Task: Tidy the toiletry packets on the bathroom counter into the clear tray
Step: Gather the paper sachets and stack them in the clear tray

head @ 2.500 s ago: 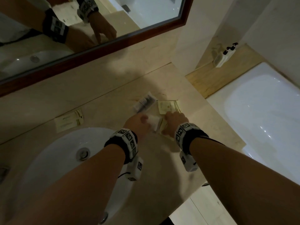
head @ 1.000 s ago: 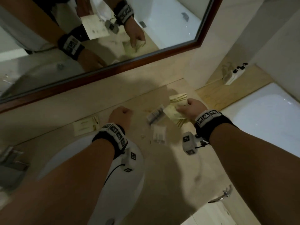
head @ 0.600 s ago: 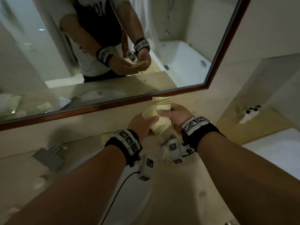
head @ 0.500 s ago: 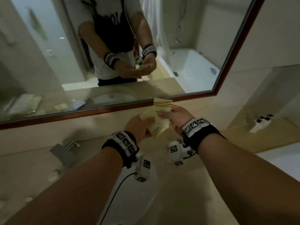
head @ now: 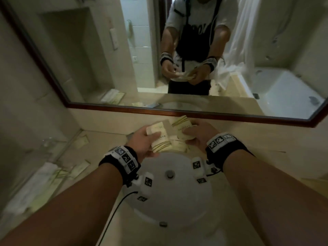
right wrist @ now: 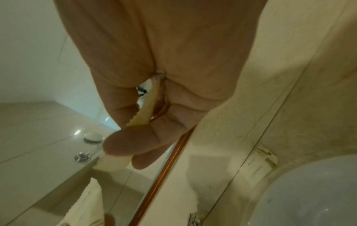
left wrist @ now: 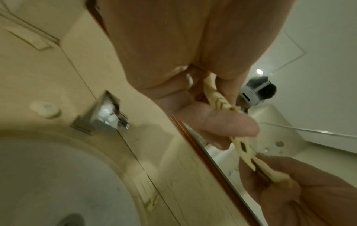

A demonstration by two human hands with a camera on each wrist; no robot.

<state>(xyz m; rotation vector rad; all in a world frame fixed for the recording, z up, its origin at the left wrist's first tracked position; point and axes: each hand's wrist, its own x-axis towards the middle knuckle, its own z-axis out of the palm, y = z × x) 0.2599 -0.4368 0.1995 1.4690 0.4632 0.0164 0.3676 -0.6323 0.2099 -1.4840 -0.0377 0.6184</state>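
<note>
Both hands hold a fanned stack of cream toiletry packets (head: 160, 139) with olive stripes above the far rim of the white sink (head: 170, 197). My left hand (head: 150, 137) pinches the near packets between thumb and fingers. My right hand (head: 188, 133) grips the far ones (head: 182, 126). In the left wrist view the thumb presses on the packet edges (left wrist: 216, 97) and the right hand (left wrist: 286, 188) holds their other end. The right wrist view shows the thumb and fingers pinching the stack (right wrist: 144, 111). More loose packets (head: 81, 142) lie on the counter at the left.
A blurred pile of white cloth and packets (head: 44, 180) fills the left counter, with something clear and glassy (head: 45, 143) behind it. The faucet (left wrist: 102, 116) stands behind the sink. One packet (right wrist: 258, 160) lies by the sink rim. The brown-framed mirror (head: 159, 110) runs along the back.
The hands gathered packets from the right of the counter, lifted them and carried them left over the sink. The left hand, bare one second ago, now grips part of the stack.
</note>
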